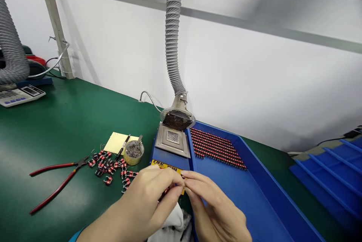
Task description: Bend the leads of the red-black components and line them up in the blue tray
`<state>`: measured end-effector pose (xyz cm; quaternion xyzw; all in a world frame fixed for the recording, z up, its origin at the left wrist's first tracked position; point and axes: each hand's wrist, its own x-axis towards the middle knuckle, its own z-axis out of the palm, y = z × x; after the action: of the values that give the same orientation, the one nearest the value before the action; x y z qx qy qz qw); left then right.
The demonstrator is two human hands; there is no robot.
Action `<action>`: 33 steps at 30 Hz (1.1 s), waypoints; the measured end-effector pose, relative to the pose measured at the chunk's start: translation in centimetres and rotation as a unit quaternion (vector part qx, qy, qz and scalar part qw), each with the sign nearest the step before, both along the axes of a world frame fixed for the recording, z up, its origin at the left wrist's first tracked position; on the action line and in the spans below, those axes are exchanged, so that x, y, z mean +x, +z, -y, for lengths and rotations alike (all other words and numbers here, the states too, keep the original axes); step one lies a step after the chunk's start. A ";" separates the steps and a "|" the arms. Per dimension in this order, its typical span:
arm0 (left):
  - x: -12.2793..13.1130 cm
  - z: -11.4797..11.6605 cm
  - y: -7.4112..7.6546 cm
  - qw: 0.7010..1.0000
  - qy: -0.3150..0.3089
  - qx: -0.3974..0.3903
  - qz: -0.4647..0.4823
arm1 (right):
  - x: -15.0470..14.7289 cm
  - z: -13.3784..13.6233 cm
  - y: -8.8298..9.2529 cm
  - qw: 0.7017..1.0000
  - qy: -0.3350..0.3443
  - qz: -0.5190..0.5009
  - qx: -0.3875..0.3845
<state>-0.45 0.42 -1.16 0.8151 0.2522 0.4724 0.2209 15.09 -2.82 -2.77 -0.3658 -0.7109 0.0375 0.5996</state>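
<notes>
My left hand is closed, with a small red-and-black wire-legged component partly showing between its thumb and fingers. My right hand meets it at the fingertips in a pinch; whatever lies in that pinch is hidden. Both hands are in front of a blue solder pot with a yellow label and a square of molten metal on its metal top. Left of my hands, several loose red-and-black components lie scattered on the green table. To the right, rows of similar red-and-black components fill the far end of a blue tray.
A ribbed exhaust hose with a fan hood hangs behind the pot. Red-handled pliers, a round tub of grey bits, a yellow notepad and a calculator are left. Blue ribbed plastic lies far right.
</notes>
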 end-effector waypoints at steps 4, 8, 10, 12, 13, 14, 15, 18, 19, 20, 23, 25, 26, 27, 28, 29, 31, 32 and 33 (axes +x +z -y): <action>0.4 -0.2 -0.5 0.988 0.041 0.140 -0.056 | -0.7 0.2 0.0 0.983 0.008 -0.095 -0.159; 0.4 0.0 -0.3 0.987 0.037 0.148 -0.050 | -0.4 0.1 0.4 0.893 0.183 -0.267 -0.312; 0.2 0.1 0.0 0.996 0.016 0.085 -0.012 | 0.0 0.0 0.5 0.916 0.181 -0.250 -0.257; -0.1 0.2 0.4 1.000 -0.003 0.010 0.014 | 0.2 0.0 0.5 0.955 0.128 -0.189 -0.190; -0.2 0.3 0.4 1.000 -0.011 -0.018 0.019 | 0.3 0.0 0.4 0.968 0.104 -0.158 -0.163; -0.2 0.3 0.5 0.999 -0.015 -0.033 0.020 | 0.2 0.0 0.3 0.978 0.087 -0.130 -0.137; -0.2 0.3 0.5 0.999 -0.014 -0.035 0.017 | 0.1 0.1 0.2 0.986 0.075 -0.105 -0.109; 0.0 0.2 0.2 0.999 0.009 0.044 -0.006 | -0.6 0.4 0.0 0.995 0.019 -0.076 -0.063; 0.1 0.1 0.1 0.996 0.022 0.088 -0.021 | -0.8 0.4 0.0 0.992 0.008 -0.097 -0.086; 0.2 0.1 0.0 0.990 0.037 0.132 -0.039 | -1.0 0.5 0.0 0.982 0.018 -0.135 -0.134; 0.3 0.2 0.0 0.976 0.050 0.200 -0.071 | -1.1 0.4 0.2 0.894 0.154 -0.273 -0.320; 0.1 0.3 0.1 0.986 0.030 0.160 -0.041 | -0.8 0.3 0.5 0.864 0.221 -0.309 -0.330; -0.1 0.4 0.3 0.993 0.017 0.117 -0.020 | -0.6 0.2 0.6 0.878 0.220 -0.301 -0.299; -0.2 0.5 0.5 0.998 0.006 0.064 0.000 | -0.4 0.1 0.7 0.902 0.204 -0.278 -0.259; -0.4 0.5 0.6 1.000 -0.005 0.008 0.014 | -0.2 0.1 0.7 0.926 0.182 -0.247 -0.221; -0.5 0.6 0.8 0.999 -0.016 -0.046 0.022 | -0.1 0.1 0.8 0.943 0.160 -0.217 -0.193; -0.6 0.6 1.0 0.990 -0.043 -0.135 0.028 | -0.2 0.2 0.7 0.958 0.138 -0.184 -0.170; -0.6 0.6 1.1 0.984 -0.055 -0.164 0.032 | -0.3 0.2 0.6 0.960 0.137 -0.181 -0.162; -0.6 0.6 1.2 0.980 -0.066 -0.182 0.037 | -0.5 0.3 0.5 0.961 0.136 -0.185 -0.154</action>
<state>-1.04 -0.14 0.02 0.7580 0.2713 0.4327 0.4058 14.59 -3.08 -2.23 -0.3407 -0.6162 0.2946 0.6461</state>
